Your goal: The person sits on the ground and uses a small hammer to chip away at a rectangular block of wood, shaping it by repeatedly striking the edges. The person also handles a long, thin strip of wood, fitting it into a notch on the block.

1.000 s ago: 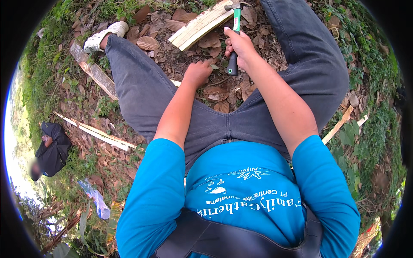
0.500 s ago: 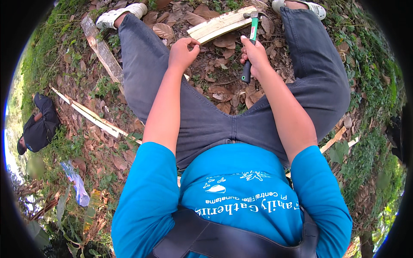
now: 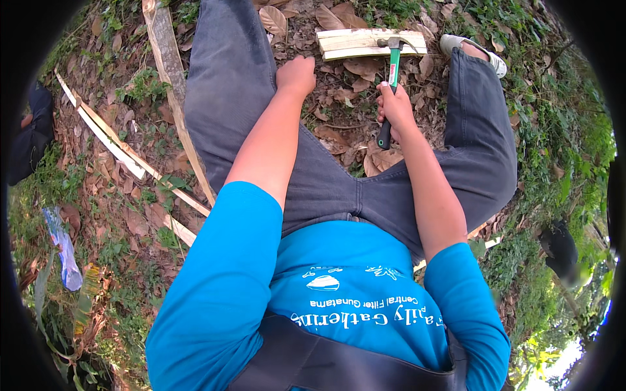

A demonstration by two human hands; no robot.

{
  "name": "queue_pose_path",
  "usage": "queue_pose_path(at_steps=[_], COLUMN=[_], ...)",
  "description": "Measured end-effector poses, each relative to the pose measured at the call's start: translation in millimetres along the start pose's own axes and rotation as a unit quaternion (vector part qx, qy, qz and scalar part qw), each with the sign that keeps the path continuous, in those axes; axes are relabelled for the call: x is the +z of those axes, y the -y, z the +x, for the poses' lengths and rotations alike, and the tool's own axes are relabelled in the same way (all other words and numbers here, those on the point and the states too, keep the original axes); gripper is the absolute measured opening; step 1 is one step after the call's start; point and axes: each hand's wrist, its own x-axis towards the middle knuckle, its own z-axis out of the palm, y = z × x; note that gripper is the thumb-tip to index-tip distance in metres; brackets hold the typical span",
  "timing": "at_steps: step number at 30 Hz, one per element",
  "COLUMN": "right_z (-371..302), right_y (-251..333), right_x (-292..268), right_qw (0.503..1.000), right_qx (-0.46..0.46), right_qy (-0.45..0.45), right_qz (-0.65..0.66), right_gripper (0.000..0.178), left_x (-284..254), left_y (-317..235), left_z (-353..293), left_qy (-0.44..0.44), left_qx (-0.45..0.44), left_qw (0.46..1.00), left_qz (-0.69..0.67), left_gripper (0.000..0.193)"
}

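outdoors, on bare earth (image 3: 352, 140) strewn with dry brown leaves and patches of green weeds, seen from the head camera looking straight down. seated with legs in dark grey trousers (image 3: 248, 98) spread wide, blue shirt filling the lower part of the view.

between the legs, near the top edge: pale split wooden slats (image 3: 355, 42) lying flat across the ground, stacked side by side. resting on their right part, the steel head of a claw hammer (image 3: 393, 72) with a green shaft and black grip end. right hand (image 3: 394, 111) closed tight round the shaft about midway, fingers wrapped fully, black grip end sticking out below the fist toward the body. left hand (image 3: 297, 75) curled into a loose fist, knuckles down on the leaf litter just beside the left thigh, near the slats but apart from them; cannot tell whether anything sits inside it.

off to the left: a long weathered plank (image 3: 171, 85) running down beside the left leg, thin pale strips (image 3: 107, 140) crossing near it, a crumpled blue plastic wrapper (image 3: 62, 244) further out among weeds. at the top right, a light shoe (image 3: 473, 52) on the right foot. dense greenery along the right rim.
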Motion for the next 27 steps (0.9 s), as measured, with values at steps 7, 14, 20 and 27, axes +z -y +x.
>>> queue_pose_path(at_steps=[7, 14, 20, 27], right_z=[8, 1, 9, 24], right_y=[-4, 7, 22, 44], right_x=[4, 7, 11, 14], right_qw=[0.992, 0.986, 0.982, 0.977], right_qx=[-0.023, -0.019, 0.009, 0.051], right_qy=[-0.026, -0.042, -0.043, -0.043], right_qz=[-0.123, -0.163, -0.186, -0.201], right_gripper=[0.022, 0.023, 0.023, 0.023], left_x=[24, 17, 16, 6], left_y=[4, 7, 18, 26], left_z=[22, 21, 34, 52], left_qy=[-0.061, -0.031, -0.123, -0.221], left_qx=[0.032, 0.005, -0.147, -0.141], left_qw=[0.997, 0.999, 0.941, 0.794], left_qz=[0.024, -0.035, -0.279, -0.548], left_gripper=[0.019, 0.025, 0.018, 0.016])
